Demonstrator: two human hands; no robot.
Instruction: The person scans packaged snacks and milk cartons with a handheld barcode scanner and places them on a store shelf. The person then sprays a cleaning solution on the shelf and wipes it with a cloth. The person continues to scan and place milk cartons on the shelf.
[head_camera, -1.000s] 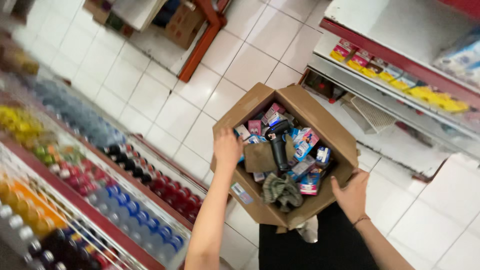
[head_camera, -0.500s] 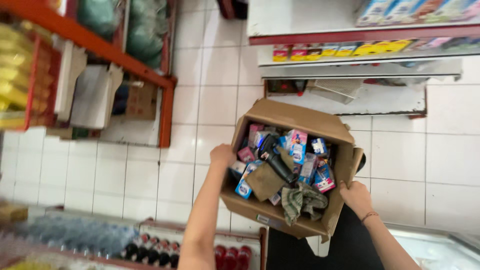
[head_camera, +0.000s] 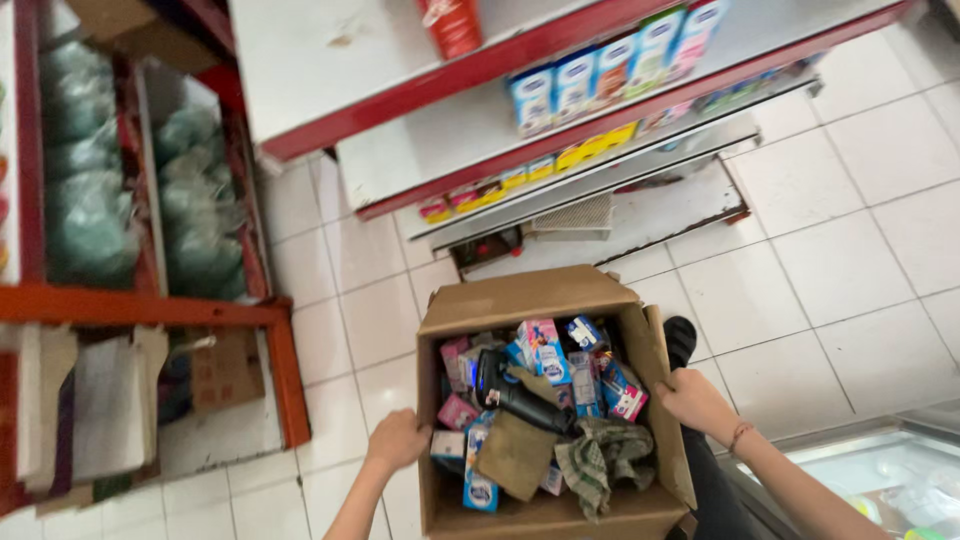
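I carry an open brown cardboard box (head_camera: 520, 300) in front of me, above a white tiled floor. My left hand (head_camera: 397, 440) grips its left wall and my right hand (head_camera: 692, 402) grips its right flap. Inside lie several small blue, pink and white cartons (head_camera: 545, 350), a black handheld scanner (head_camera: 510, 393), a folded piece of brown cardboard (head_camera: 515, 455) and a checked grey-green cloth (head_camera: 600, 455).
A red-and-white shelf unit (head_camera: 500, 70) ahead holds rows of small cartons. At left a red rack (head_camera: 150, 305) holds green wrapped bundles and flattened cardboard. A glass-topped freezer (head_camera: 870, 480) stands at the lower right. A dark shoe (head_camera: 680, 340) shows by the box.
The view has swung from a drinks display across the floor to the shelf unit ahead. The box stays held in both hands, and a glass-topped freezer has come into view at right.
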